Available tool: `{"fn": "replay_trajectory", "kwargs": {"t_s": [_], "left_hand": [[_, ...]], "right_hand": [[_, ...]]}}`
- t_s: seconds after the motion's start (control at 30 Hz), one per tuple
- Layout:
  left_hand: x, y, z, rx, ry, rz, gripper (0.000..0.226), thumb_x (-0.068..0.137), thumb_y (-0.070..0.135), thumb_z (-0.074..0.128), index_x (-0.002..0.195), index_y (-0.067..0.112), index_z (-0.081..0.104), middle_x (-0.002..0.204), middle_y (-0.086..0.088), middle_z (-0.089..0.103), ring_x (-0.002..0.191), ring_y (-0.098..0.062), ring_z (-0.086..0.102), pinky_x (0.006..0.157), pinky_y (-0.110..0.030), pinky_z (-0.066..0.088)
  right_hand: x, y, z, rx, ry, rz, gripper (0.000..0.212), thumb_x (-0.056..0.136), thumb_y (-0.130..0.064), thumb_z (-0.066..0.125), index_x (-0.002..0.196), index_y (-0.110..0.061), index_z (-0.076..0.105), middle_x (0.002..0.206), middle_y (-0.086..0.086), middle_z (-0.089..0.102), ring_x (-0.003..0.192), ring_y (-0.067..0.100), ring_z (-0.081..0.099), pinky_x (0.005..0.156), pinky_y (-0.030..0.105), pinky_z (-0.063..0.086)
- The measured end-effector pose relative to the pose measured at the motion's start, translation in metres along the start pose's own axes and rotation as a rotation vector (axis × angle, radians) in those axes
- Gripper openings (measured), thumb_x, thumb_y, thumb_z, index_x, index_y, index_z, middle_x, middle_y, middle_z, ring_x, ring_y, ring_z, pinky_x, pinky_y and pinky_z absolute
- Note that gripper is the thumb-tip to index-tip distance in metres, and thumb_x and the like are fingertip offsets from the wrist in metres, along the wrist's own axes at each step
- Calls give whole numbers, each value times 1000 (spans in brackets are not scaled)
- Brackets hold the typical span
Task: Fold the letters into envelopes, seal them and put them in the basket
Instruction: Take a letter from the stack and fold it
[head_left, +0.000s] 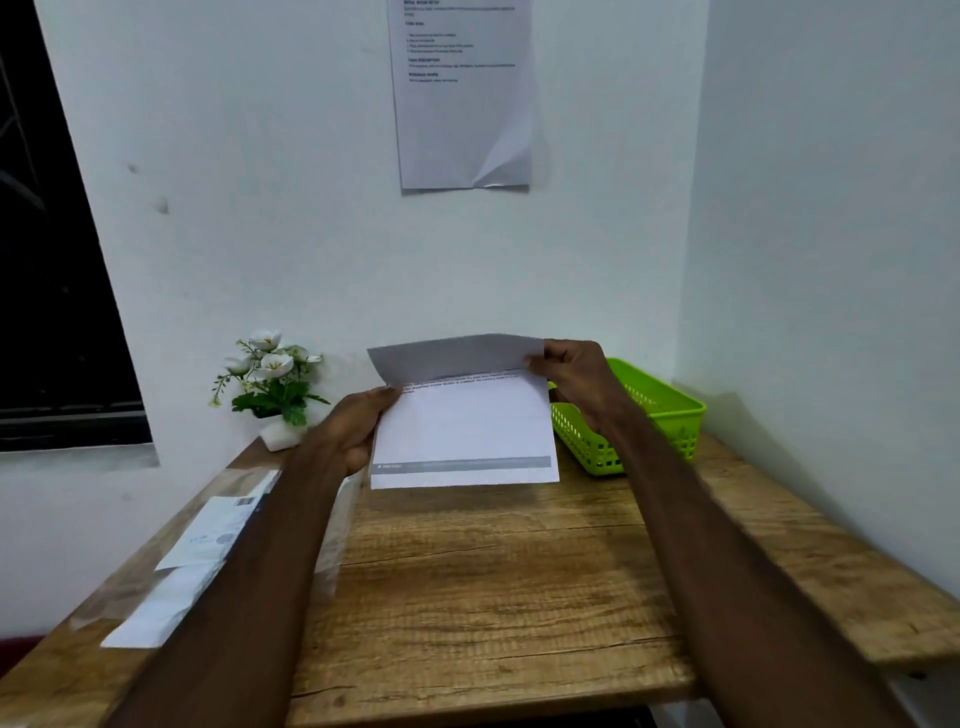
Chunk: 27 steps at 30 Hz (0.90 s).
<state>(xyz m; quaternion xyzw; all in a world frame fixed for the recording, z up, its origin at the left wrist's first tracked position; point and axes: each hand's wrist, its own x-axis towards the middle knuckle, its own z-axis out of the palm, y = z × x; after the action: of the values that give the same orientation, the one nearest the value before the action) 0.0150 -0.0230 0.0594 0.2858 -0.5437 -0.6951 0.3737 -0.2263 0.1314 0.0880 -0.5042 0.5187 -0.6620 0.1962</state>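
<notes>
Both hands' fingers pinch letter (462, 431) | long axis left-right | top flap folded toward camera

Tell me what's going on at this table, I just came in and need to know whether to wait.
A person is folding a letter held up over the wooden table. The left hand grips its left edge, and the right hand pinches the top part, which is bent over toward them. The green basket sits at the back right, behind the right hand. Envelopes in a clear wrapper lie on the table's left side. Nothing is in an envelope yet.
</notes>
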Motion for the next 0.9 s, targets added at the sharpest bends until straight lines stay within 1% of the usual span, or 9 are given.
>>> {"fn": "replay_trajectory", "kwargs": {"t_s": [0.13, 0.27, 0.33, 0.4, 0.47, 0.57, 0.7, 0.8, 0.9], "left_hand": [[-3, 4, 3, -78, -7, -68, 34, 103, 32, 55, 120, 4, 67, 107, -16, 76, 81, -27, 77, 63, -39, 62], [-2, 6, 0, -175, -25, -79, 61, 103, 59, 36, 110, 8, 68, 101, -15, 77, 82, -26, 75, 73, -38, 58], [-2, 5, 0, -123, -59, -53, 52, 100, 54, 50, 114, 7, 68, 111, -18, 74, 90, -27, 74, 73, -37, 61], [-2, 2, -1, -68, -44, -5, 36, 97, 34, 65, 120, 6, 66, 121, -21, 71, 91, -28, 74, 72, -39, 63], [-1, -1, 1, -48, -18, 41, 35, 96, 22, 68, 126, 4, 64, 123, -22, 69, 91, -28, 73, 68, -40, 63], [-3, -1, 5, -38, -10, 80, 32, 96, 21, 68, 125, 7, 66, 118, -19, 72, 89, -26, 74, 65, -39, 62], [-2, -2, 9, -33, 16, 131, 27, 95, 22, 69, 120, 10, 70, 113, -17, 74, 92, -28, 74, 68, -41, 62], [-1, -3, 14, -8, 24, 172, 28, 94, 23, 71, 119, 11, 73, 115, -16, 74, 104, -31, 72, 79, -45, 62], [-4, -2, 20, 33, 48, 204, 21, 91, 24, 74, 109, 13, 78, 110, -14, 76, 109, -35, 70, 90, -53, 59]], "right_hand": [[3, 8, -2, -100, -7, -48, 32, 90, 11, 59, 106, -8, 80, 113, 3, 76, 102, 12, 73, 76, 34, 62], [7, 18, -2, -147, 3, -105, 30, 87, 15, 60, 105, -1, 79, 123, 8, 72, 112, 14, 69, 85, 39, 62], [7, 21, -2, -215, -5, -147, 32, 87, 14, 61, 103, -5, 80, 123, 6, 72, 113, 11, 68, 86, 37, 61], [6, 20, -1, -291, -10, -178, 38, 85, 16, 59, 101, -10, 81, 123, 4, 72, 115, 10, 67, 88, 32, 60], [6, 18, -1, -374, -8, -186, 48, 81, 19, 50, 100, -12, 82, 123, 1, 72, 116, 9, 67, 90, 29, 59], [8, 18, 0, -419, 9, -166, 53, 78, 18, 47, 101, -13, 82, 120, -1, 74, 115, 7, 66, 96, 33, 56], [11, 11, 1, -359, 192, -161, 60, 72, 15, 40, 106, -13, 80, 109, 2, 77, 105, 12, 70, 96, 44, 57], [7, 4, 9, -432, 283, -210, 44, 83, -6, 46, 102, -24, 81, 106, -12, 77, 107, 6, 69, 96, 39, 56], [-1, 3, 35, -642, 203, -298, 27, 91, -24, 57, 106, -27, 79, 112, -14, 76, 115, 7, 66, 103, 37, 49]]}}
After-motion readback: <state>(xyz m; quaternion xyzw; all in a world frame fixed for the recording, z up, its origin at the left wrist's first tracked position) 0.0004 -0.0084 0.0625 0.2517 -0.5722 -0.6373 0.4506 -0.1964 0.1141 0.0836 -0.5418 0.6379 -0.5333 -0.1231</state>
